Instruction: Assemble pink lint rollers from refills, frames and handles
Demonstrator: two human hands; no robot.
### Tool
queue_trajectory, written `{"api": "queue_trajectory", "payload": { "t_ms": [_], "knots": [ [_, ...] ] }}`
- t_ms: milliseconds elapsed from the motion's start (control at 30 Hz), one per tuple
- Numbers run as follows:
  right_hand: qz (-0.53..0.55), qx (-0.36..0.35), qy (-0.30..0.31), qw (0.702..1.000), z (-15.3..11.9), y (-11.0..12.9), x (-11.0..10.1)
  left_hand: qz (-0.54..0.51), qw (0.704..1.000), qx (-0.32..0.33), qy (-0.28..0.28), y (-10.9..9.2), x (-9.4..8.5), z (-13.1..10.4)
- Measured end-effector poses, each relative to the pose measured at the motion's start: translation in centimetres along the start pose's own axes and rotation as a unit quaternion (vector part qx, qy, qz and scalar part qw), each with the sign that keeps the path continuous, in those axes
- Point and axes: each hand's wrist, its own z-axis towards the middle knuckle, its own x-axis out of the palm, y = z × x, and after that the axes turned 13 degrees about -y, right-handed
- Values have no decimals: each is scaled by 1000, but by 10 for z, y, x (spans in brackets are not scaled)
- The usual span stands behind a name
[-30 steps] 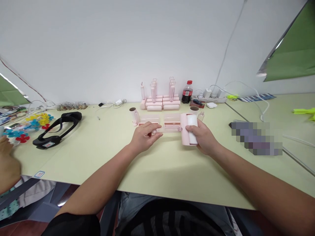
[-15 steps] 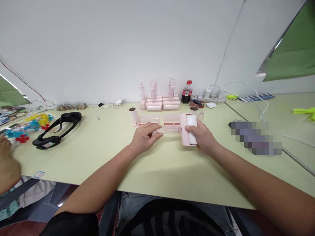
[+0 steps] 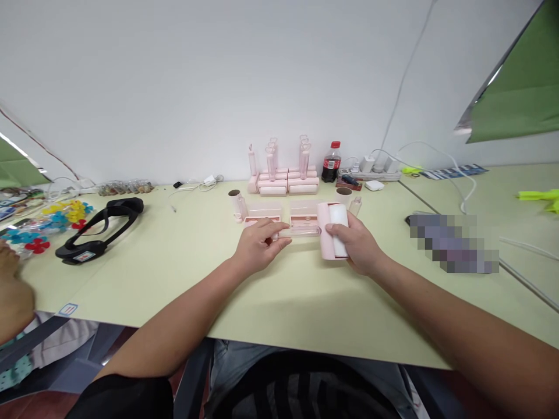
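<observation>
My left hand (image 3: 261,243) pinches the left end of a clear pink handle (image 3: 301,231). The handle's other end meets the side of a pink lint roller case (image 3: 324,231) with a white roll (image 3: 340,231). My right hand (image 3: 360,241) is wrapped round that case, thumb on the roll. Behind my hands lie two pink cases with clear covers, a left one (image 3: 263,213) and a right one (image 3: 304,208). Beside them stand cardboard-cored rolls, a left one (image 3: 234,201) and a right one (image 3: 343,196), and more clear handles.
Several pink rollers (image 3: 288,183) with upright handles stand by the wall, beside a cola bottle (image 3: 332,163) and a power strip (image 3: 375,174). A black headset (image 3: 102,233) and colourful plastic pieces (image 3: 56,221) lie at left, near another person's hand (image 3: 13,291). A blurred-out object (image 3: 452,243) lies right.
The view has shifted very slightly. My left thumb and fingers have moved a little along the handle; both hands keep their hold.
</observation>
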Motion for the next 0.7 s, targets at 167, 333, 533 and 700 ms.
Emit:
{"api": "queue_trajectory", "payload": {
  "t_ms": [167,333,533,700],
  "knots": [
    [-10,7,2,1000,-2,0,3,15,1000,13,-4,-1,1,-1],
    [1,9,18,1000,-1,5,0,-24,999,-22,-9,2,1,1],
    [62,21,87,994,-2,17,-13,-87,991,-100,-37,-2,-5,5],
    [92,0,88,992,1,24,-15,-118,981,-147,-46,-2,-8,7]
  ]
}}
